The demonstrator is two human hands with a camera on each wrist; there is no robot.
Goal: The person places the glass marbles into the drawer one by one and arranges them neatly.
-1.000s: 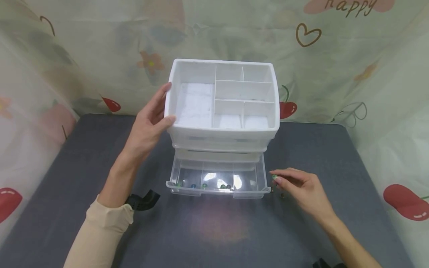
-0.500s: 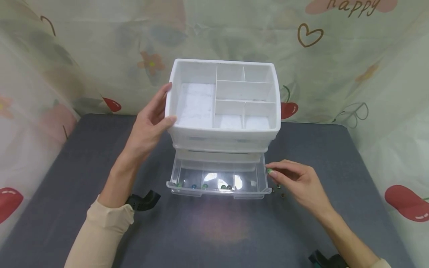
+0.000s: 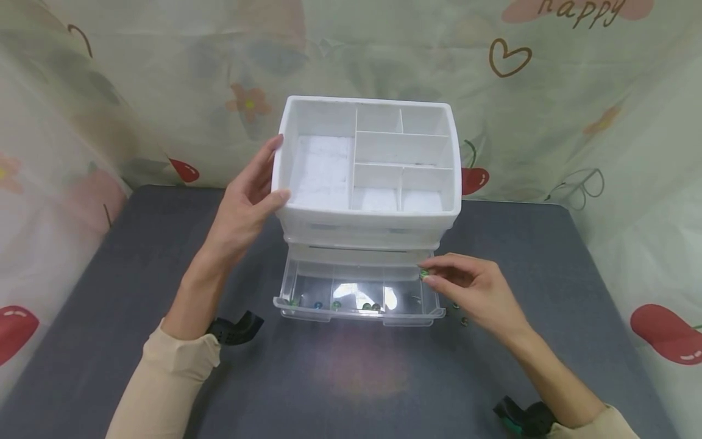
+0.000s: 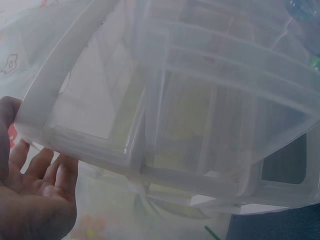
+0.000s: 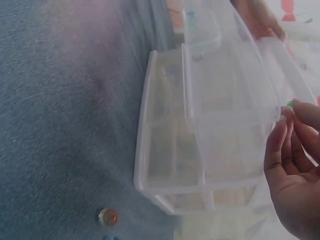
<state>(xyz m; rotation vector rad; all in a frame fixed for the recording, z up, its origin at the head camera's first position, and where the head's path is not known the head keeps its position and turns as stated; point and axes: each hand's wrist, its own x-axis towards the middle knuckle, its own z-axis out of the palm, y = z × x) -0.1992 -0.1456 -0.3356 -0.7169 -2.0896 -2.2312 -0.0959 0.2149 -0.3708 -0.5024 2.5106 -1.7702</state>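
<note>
A white storage box [image 3: 366,214] with a divided top tray stands on the dark table. Its clear drawer [image 3: 359,316] is pulled out toward me, with several marbles [image 3: 337,305] lying along its front. My left hand [image 3: 241,198] grips the box's upper left rim, thumb over the edge; the left wrist view shows those fingers [image 4: 37,167] at the side wall. Between thumb and fingertips my right hand [image 3: 474,289] pinches a green marble [image 3: 424,274], over the drawer's right side. In the right wrist view the marble is mostly hidden by the fingers.
A few loose marbles [image 3: 464,321] lie on the table [image 3: 340,390] to the right of the drawer; one brownish marble [image 5: 108,217] shows in the right wrist view. A patterned curtain [image 3: 192,91] hangs behind and beside the table.
My right hand has moved left and slightly away from me with the green marble, from beside the drawer to over its right edge. The left hand keeps its grip on the box.
</note>
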